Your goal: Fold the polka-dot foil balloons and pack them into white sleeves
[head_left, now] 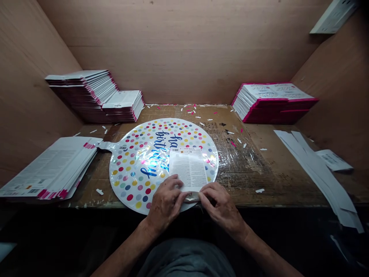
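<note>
A round foil balloon [135, 154] with coloured dots and blue lettering lies flat on the cardboard-covered table, its tail pointing left. On its right part rests a white printed card [188, 169]. The near edge of the balloon is folded up against the card's lower edge. My left hand [168, 198] pinches the left end of this fold, with fingers resting on the card. At the right end of the fold, my right hand [220, 204] has thumb and fingers closed on the balloon edge.
Stacks of folded cards stand at the back left [123, 100] and back right [273, 100]. A pile of printed sheets [49, 165] lies at the left. White paper strips [319, 173] hang over the right front edge. Small paper scraps dot the table [245, 192]. Wooden panels [184, 50] enclose it.
</note>
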Motion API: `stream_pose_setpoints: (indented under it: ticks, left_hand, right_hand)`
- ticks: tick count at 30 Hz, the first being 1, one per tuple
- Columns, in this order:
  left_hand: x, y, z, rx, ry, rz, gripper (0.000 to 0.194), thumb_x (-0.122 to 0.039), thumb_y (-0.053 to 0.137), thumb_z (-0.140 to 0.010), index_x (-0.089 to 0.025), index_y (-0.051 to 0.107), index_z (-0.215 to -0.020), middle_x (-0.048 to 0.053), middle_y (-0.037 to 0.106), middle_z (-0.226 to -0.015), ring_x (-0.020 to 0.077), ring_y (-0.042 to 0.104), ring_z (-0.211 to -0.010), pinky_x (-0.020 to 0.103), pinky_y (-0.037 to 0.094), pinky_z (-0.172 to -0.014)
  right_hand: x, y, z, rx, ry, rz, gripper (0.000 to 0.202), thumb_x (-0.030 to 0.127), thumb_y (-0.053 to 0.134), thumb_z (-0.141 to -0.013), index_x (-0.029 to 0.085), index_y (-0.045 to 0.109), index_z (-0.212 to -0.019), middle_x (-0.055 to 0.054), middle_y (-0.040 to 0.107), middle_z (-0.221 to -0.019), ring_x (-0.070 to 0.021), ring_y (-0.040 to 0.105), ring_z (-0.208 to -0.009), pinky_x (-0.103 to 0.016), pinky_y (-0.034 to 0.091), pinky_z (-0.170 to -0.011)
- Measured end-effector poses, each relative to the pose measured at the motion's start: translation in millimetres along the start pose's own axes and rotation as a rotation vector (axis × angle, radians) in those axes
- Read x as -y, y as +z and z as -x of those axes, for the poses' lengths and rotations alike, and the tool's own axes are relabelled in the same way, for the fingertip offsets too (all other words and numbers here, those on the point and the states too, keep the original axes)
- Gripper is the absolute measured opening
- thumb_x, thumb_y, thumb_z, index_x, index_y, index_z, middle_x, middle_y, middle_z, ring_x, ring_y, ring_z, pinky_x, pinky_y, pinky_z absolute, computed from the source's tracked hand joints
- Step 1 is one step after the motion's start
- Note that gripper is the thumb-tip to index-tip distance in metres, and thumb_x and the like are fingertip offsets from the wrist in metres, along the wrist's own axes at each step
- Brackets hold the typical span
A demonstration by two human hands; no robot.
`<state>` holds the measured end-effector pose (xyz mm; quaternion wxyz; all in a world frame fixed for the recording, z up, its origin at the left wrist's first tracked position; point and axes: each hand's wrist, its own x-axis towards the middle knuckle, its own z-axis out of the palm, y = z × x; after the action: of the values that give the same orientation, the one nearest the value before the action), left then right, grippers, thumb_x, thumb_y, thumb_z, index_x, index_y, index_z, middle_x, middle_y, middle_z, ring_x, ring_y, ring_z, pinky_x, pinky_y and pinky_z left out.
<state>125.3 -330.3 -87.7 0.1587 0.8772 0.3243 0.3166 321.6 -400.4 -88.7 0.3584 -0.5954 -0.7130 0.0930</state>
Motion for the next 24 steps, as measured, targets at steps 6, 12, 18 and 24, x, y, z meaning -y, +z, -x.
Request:
stream_pose_setpoints:
  ticks: [6, 12, 18, 24]
  left_hand:
    - [-0.7, 17.2, -9.9, -0.04, -0.189, -0.335, 0.013, -0.029, 0.06, -0.089, -0.016, 0.059, -0.092, 0.011, 0.067, -0.099, 0.0273, 0.062, -0.092, 0.04, 0.051, -0.075]
    - [-8.1, 12.7, 0.1, -0.164, -0.198, -0.133, 0.019, -0.037, 0.06, -0.09, -0.019, 0.057, -0.096, 0.01, 0.066, -0.105, 0.026, 0.062, -0.102, 0.04, 0.051, -0.086]
    - [-27.7, -23.5, 3.8, -0.087, -0.785, 0.493, 0.041, -0.058, 0.069, -0.075, -0.019, 0.059, -0.083, 0.004, 0.066, -0.073, 0.0195, 0.063, -0.063, 0.03, 0.052, -0.057]
    - [-12.8, -21.6, -22.1, -0.351, -1.081, 1.141, 0.05, -0.045, 0.08, -0.068, -0.015, 0.062, -0.102, 0.008, 0.073, -0.092, 0.0199, 0.069, -0.07, 0.029, 0.057, -0.061]
  right_hand:
    - [0.9, 12.0, -2.6, -0.105, -0.084, 0.445, 0.023, 0.029, 0.048, -0.098, 0.014, 0.065, -0.106, -0.015, 0.068, -0.109, -0.0272, 0.059, -0.101, -0.042, 0.046, -0.087]
    - [-13.0, -13.9, 29.5, -0.087, -0.421, 0.347, 0.025, 0.022, 0.054, -0.097, 0.015, 0.062, -0.12, -0.009, 0.072, -0.112, -0.0207, 0.063, -0.101, -0.037, 0.047, -0.089]
    - [-1.8, -19.9, 12.9, -0.287, -0.385, 0.222, 0.029, 0.011, 0.06, -0.092, 0.018, 0.062, -0.12, -0.008, 0.074, -0.105, -0.0192, 0.066, -0.097, -0.035, 0.05, -0.085]
    - [19.2, 19.3, -45.8, -0.217, -0.37, 0.205, 0.017, 0.022, 0.052, -0.098, 0.019, 0.065, -0.109, -0.007, 0.072, -0.102, -0.0214, 0.063, -0.096, -0.041, 0.045, -0.092]
